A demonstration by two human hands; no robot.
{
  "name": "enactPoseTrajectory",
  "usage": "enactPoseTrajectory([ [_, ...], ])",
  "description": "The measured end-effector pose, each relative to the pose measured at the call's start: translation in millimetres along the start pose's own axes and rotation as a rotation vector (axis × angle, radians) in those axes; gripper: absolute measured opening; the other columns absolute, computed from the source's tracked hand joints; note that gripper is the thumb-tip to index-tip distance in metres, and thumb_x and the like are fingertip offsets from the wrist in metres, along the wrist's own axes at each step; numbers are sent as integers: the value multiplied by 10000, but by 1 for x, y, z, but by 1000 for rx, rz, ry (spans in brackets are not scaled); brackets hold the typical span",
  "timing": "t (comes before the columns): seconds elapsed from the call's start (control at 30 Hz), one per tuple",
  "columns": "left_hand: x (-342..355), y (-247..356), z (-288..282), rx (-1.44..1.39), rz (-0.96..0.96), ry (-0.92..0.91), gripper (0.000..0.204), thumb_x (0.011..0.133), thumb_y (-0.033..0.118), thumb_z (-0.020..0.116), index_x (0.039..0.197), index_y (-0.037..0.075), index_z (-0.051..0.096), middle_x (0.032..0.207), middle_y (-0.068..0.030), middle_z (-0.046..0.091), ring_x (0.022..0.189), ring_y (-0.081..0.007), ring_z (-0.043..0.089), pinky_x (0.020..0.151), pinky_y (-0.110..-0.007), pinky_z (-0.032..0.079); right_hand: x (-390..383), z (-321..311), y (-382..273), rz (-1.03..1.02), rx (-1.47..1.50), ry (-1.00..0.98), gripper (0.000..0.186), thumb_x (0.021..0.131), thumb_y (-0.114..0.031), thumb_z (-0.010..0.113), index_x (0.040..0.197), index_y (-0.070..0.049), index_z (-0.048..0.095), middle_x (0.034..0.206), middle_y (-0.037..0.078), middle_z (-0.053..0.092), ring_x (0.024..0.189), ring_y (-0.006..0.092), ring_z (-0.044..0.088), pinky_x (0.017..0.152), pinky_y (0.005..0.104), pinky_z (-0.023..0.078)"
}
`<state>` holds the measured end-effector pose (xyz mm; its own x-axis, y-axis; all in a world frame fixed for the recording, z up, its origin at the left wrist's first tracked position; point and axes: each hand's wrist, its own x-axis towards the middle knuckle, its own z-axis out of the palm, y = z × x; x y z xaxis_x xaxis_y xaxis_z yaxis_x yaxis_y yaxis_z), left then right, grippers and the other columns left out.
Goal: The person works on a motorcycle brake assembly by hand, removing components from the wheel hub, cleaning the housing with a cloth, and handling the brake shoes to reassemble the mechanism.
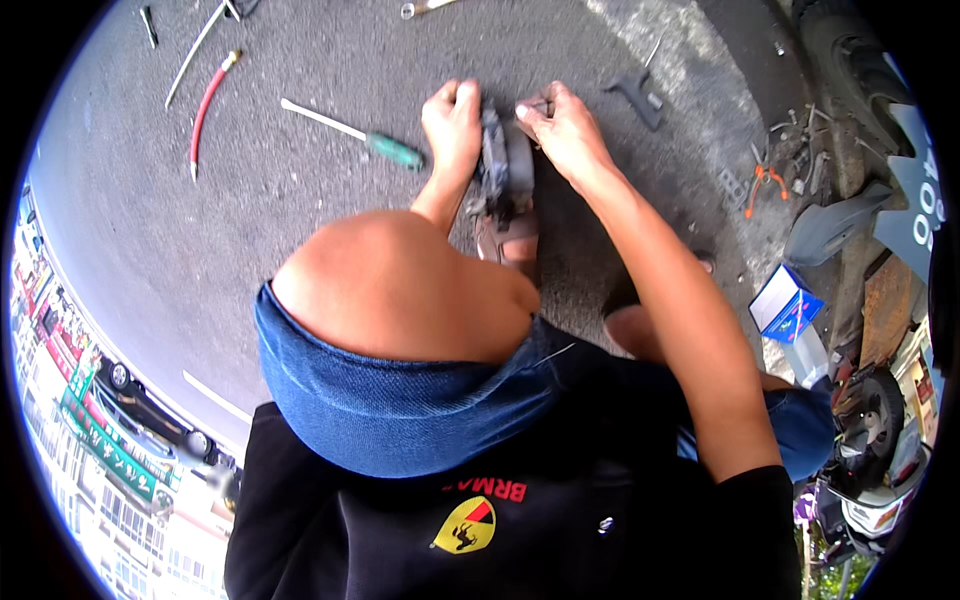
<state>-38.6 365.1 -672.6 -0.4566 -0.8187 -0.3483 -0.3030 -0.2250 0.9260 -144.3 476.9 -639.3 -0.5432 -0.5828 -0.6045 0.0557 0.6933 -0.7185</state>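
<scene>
A dark grey, drum-like metal part [508,165] stands on edge above my sandalled foot. My left hand [455,125] is closed at its left side, thumb uppermost, and appears to grip it; the fingertips are hidden behind the part. Close to its upper right edge is my right hand [565,130], with thumb and fingers pinched together. Something small and dark shows at those fingertips, too unclear to name. To the left of my left hand lies a screwdriver [395,150] with a green handle, its shaft pointing away to the upper left.
On the asphalt at left lie a red hose [207,115] and a thin grey tube [195,55]. A wrench [425,8] is at the far edge. A black pistol-shaped tool [638,98] lies right, past it orange-handled pliers [766,188], a blue-white box [788,305] and vehicle parts.
</scene>
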Motion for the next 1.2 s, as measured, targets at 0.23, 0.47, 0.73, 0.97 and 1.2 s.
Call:
enactPoseTrajectory([
  [0.23,0,-4,-10,50,-36,13,311,898,154,579,612,67,494,610,90,409,581,-19,324,493,-237,268,-48,-33,-27,-97,279,-14,148,908,-81,577,1031,-37,647,883,82,680,842,136,632,732,282,493],
  [0.47,2,-8,-6,-11,-64,9,334,898,154,582,592,87,466,596,95,387,573,-19,304,487,-244,247,-85,-3,-24,-258,142,131,291,802,-86,702,1043,6,568,1016,161,576,973,317,598,851,385,471],
  [0.73,1,-8,-7,41,-57,39,348,891,156,584,578,88,448,596,92,377,582,-25,303,496,-246,255,-91,4,-26,-254,-15,147,337,778,-109,729,1005,0,506,1003,173,538,928,348,569,824,416,457],
  [0.97,2,-8,-7,33,-45,64,383,864,145,573,553,43,373,540,59,347,545,-40,306,455,-298,257,-92,6,-28,27,314,15,308,812,-135,709,975,7,490,1008,175,529,895,343,560,801,414,453],
  [1.2,1,-7,-4,3,-64,58,371,860,131,568,549,50,384,547,68,353,550,-36,308,456,-288,255,-92,9,-28,-170,28,150,304,829,-154,693,968,13,482,967,175,521,875,354,550,776,422,448],
])
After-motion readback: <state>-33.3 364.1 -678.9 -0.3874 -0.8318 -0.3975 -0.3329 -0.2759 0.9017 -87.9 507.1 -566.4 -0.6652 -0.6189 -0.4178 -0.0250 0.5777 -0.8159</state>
